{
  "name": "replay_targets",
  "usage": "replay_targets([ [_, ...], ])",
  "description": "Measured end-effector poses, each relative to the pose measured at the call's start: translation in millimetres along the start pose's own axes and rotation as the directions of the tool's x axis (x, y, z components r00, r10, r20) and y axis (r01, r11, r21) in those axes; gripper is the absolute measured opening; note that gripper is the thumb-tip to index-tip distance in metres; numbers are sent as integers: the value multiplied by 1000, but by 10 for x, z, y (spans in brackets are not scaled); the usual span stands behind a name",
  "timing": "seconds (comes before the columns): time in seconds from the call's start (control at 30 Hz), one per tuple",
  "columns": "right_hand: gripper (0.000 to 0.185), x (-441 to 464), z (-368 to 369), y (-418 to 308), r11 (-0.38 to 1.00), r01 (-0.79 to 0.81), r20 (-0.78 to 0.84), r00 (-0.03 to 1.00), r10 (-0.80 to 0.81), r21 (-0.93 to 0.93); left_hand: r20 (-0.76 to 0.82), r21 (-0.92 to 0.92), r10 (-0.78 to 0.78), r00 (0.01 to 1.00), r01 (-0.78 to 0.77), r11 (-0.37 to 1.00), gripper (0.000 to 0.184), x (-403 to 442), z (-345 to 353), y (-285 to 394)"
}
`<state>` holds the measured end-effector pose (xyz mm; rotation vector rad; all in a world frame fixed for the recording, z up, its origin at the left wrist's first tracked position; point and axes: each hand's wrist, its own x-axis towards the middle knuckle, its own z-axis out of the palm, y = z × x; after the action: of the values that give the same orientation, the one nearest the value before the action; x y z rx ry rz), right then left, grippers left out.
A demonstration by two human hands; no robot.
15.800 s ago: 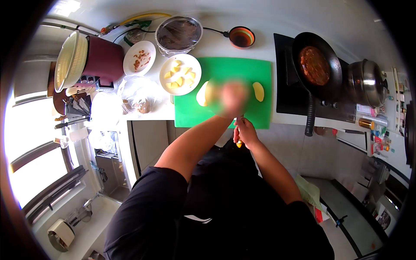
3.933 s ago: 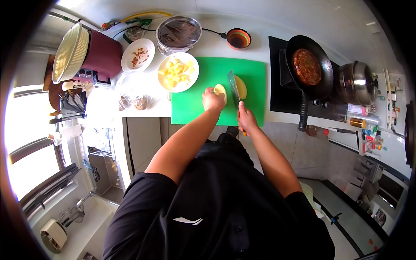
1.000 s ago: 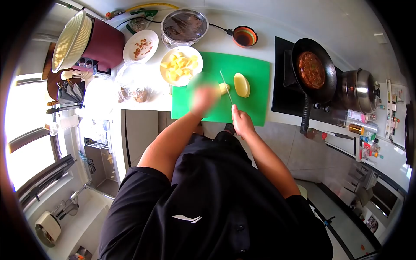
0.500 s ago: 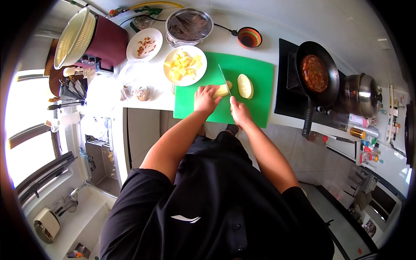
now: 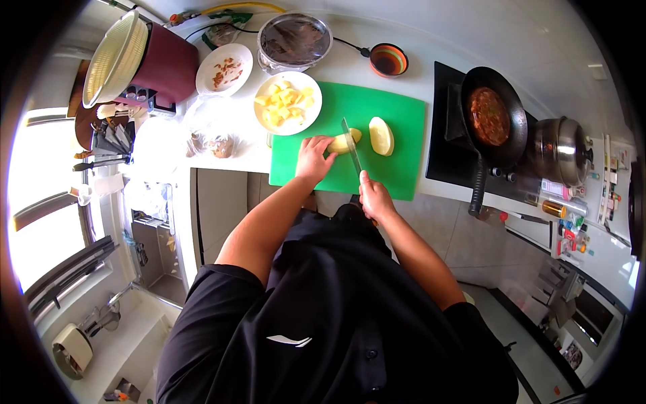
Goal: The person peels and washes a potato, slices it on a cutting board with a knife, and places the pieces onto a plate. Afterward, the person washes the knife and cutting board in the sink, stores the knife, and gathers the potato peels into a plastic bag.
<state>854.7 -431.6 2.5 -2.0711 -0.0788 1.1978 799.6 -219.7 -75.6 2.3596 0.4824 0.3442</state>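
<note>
On the green cutting board (image 5: 397,168), my left hand (image 5: 314,160) presses a peeled piece of potato (image 5: 342,144) with its fingertips. My right hand (image 5: 377,198) grips a knife (image 5: 354,153) by the handle, and its blade lies across that piece, just right of my left fingers. Whether the blade has gone into the potato I cannot tell. Another peeled potato piece (image 5: 381,137) rests to the right of the blade, touched by neither hand. Pale yellow potato chunks (image 5: 286,102) fill a white bowl (image 5: 260,121) at the board's upper left edge.
A frying pan (image 5: 513,128) holding reddish-brown food is on the black stove (image 5: 441,148) at right, beside a steel pot (image 5: 572,149). Behind the board stand a small orange-rimmed bowl (image 5: 388,60), a covered bowl (image 5: 295,39) and a dish of brown bits (image 5: 224,70).
My right hand has drawn the knife back toward my body, so more of its blade shows. My left hand has shifted slightly left and down, still at the potato piece.
</note>
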Motion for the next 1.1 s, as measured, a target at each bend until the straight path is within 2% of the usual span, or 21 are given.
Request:
replay_targets([
  [0.03,73,-15,9,-60,996,-76,49,996,74,38,8,-2,0,1000,0,1000,43,-9,-6,-9],
  [0.07,73,45,50,-48,996,-78,53,996,76,38,9,0,-3,1000,3,1000,43,-13,-9,-19],
  [0.13,72,262,144,27,995,88,-56,994,-90,-48,4,-7,5,1000,-5,1000,42,-7,3,-27],
  [0.17,72,385,202,102,995,87,-56,994,-89,-47,6,-7,5,1000,-5,1000,42,-12,0,-21],
  [0.23,72,543,272,120,961,260,-168,947,-274,-98,-2,1,15,1000,-15,1000,42,-6,-6,-21],
  [0.27,72,563,258,84,960,262,-168,946,-276,-98,-3,3,16,1000,-16,1000,42,-7,-9,-23],
  [0.33,72,568,215,44,991,70,-69,996,-62,113,-15,5,24,1000,-24,1000,42,-26,-5,-11],
  [0.37,72,531,201,46,991,71,-70,996,-63,112,-16,4,25,1000,-25,1000,42,-34,-7,0],
  [0.43,63,387,173,60,967,235,-101,969,-225,100,-49,-27,-34,998,32,999,40,-60,-5,9],
  [0.47,63,316,170,51,967,235,-102,969,-225,100,-49,-27,-33,998,32,999,40,-69,-9,-8],
  [0.53,70,157,148,20,988,142,-56,989,-138,60,-48,-15,-44,998,43,999,39,-92,-17,-54],
  [0.7,71,-26,153,-31,999,24,10,1000,-25,46,-48,-5,-56,997,56,998,37,-96,22,-84],
  [0.83,71,57,205,22,998,67,-12,998,-67,-6,-37,6,-70,997,70,998,32,-87,9,-70],
  [0.9,72,78,191,-83,995,-93,92,992,90,23,-33,3,-74,997,74,997,32,-93,-8,-72],
  [0.93,72,193,237,-30,995,-92,94,992,90,24,-29,-2,-74,997,74,997,31,-84,-7,-72],
  [1.0,72,481,402,212,963,205,-83,972,-222,-174,-25,13,-49,998,50,999,34,-89,12,-114],
  [1.1,66,568,492,198,961,270,-111,955,-275,-65,-9,53,-12,1000,12,999,40,-72,-22,-70],
])
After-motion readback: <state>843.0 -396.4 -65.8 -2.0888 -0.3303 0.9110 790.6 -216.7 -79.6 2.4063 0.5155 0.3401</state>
